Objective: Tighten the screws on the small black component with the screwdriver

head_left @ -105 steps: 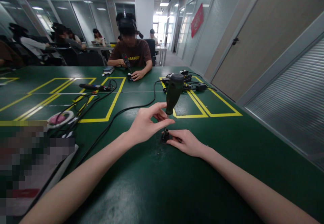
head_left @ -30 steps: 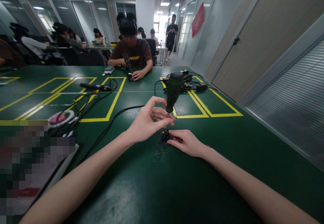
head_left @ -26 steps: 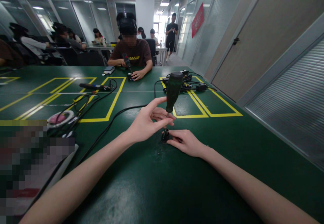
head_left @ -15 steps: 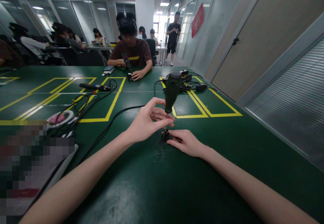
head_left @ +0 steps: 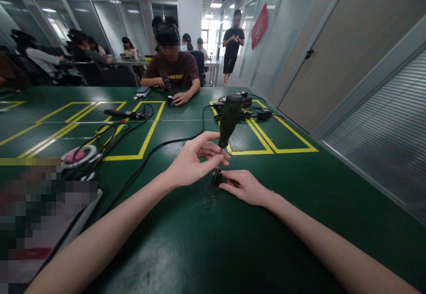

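Observation:
A screwdriver (head_left: 229, 121) with a dark, thick handle stands nearly upright, its top leaning slightly right. The fingers of my left hand (head_left: 189, 161) close around its thin metal shaft, just below the handle. Under it, a small black round part (head_left: 217, 180) with a short raised post sits on the green table (head_left: 186, 236). My right hand (head_left: 244, 187) pinches that part from the right side with thumb and fingers. The screwdriver's tip is hard to make out, so whether it touches the post cannot be told.
Black cables with adapters (head_left: 246, 110) lie at the back right. Another handled tool (head_left: 123, 114) with a cord lies left, near a white tape roll (head_left: 80, 156). Across the table a person (head_left: 171, 68) holds a screwdriver. Someone (head_left: 233, 41) walks in the aisle.
The screwdriver's handle has tilted a little to the right, and my left fingers shifted slightly with it. My right hand stays put. The person in the aisle has come closer.

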A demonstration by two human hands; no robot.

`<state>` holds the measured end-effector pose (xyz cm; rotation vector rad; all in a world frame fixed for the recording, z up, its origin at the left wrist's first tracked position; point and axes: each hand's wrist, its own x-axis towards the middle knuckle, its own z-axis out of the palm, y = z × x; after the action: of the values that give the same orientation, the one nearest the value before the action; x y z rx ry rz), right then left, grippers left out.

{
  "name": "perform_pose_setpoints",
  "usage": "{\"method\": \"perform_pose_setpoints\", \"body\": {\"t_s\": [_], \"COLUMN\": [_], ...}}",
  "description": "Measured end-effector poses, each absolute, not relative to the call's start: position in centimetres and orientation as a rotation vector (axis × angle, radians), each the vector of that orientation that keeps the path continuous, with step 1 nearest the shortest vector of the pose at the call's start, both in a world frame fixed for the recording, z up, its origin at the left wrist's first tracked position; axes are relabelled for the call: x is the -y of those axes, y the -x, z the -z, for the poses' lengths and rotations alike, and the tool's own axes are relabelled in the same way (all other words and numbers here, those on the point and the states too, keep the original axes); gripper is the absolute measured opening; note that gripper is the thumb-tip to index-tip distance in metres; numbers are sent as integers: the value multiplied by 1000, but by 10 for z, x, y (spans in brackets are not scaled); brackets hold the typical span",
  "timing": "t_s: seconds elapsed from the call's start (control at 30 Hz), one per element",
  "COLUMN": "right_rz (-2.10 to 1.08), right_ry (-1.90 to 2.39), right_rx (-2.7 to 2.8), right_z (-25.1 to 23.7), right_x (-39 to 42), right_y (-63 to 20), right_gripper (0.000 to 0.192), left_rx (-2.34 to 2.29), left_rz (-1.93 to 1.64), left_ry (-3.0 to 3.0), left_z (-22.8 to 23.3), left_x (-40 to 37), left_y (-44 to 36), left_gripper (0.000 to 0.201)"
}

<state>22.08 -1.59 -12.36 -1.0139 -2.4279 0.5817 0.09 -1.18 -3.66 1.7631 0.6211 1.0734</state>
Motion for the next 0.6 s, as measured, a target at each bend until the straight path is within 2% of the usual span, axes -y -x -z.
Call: {"method": "perform_pose_setpoints", "body": {"t_s": [0.33,0.6], "right_rz": [-586,-598], "right_ry": [1016,1016], "right_rx": [2427,2426], "right_z": [125,123], "right_x": [15,16], "right_y": [-221,-221], "right_gripper": [34,31], "left_rx": [-624,-632], "left_rz": [-1102,-1041], "left_ry": [-1741,-1789], "left_z": [39,39], "left_x": [11,8], "left_y": [-2,1], "left_gripper": [33,42]}}
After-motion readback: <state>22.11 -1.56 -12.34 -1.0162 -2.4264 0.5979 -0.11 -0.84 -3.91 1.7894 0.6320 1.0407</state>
